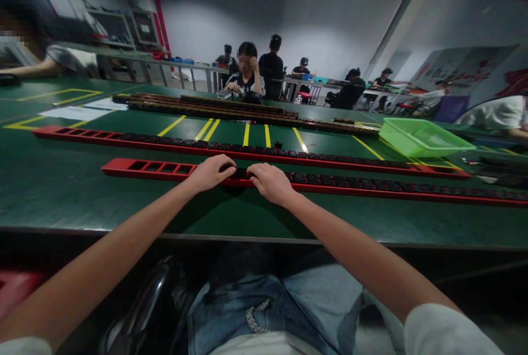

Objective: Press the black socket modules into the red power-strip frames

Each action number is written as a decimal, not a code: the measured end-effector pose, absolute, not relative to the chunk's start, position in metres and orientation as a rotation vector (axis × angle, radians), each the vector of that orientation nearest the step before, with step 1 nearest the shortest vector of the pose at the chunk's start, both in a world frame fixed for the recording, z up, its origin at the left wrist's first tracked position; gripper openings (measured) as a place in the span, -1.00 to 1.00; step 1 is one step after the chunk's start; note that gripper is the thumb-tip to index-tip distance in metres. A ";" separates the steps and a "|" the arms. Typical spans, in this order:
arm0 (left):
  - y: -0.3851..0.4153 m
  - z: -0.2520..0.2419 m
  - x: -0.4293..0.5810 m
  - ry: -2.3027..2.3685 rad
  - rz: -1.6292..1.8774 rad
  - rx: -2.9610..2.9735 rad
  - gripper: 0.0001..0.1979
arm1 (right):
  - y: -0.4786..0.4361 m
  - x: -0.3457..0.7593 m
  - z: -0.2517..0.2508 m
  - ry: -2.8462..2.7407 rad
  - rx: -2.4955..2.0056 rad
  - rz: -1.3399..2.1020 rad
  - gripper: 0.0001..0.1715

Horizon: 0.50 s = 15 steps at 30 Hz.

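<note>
A long red rail [371, 191] lies across the table in front of me, with black socket modules [322, 179] lined up along it. Toward its left end, several square openings [168, 168] are bare. My left hand [211, 172] is closed over the rail just right of these openings, thumb and fingers curled at a black module [242, 173]. From the other side, my right hand [270, 180] bends its fingers down onto the same module. Both hands hide parts of the rail, and their fingertips are partly covered.
Behind lies a second red rail [78, 134] with black modules. Farther back are a stack of long dark strips [206, 106], paper sheets [78, 113] and a green basket [424, 137]. The table's front edge [247, 238] is near my lap. Several people sit around.
</note>
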<state>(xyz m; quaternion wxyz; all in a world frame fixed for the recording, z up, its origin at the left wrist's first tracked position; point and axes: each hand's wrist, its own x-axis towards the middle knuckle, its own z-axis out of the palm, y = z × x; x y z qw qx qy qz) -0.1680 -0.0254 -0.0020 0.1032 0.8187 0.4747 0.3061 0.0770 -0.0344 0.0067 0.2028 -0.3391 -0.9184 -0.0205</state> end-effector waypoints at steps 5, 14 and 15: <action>-0.026 -0.001 -0.167 1.393 0.891 2.418 -0.72 | -0.035 0.078 0.007 -2.575 -0.939 -0.084 -0.73; -0.026 -0.001 -0.168 1.388 0.883 2.418 -0.73 | -0.034 0.078 0.006 -2.572 -0.922 -0.094 -0.75; -0.026 -0.001 -0.168 1.386 0.881 2.420 -0.73 | -0.034 0.077 0.006 -2.570 -0.924 -0.098 -0.75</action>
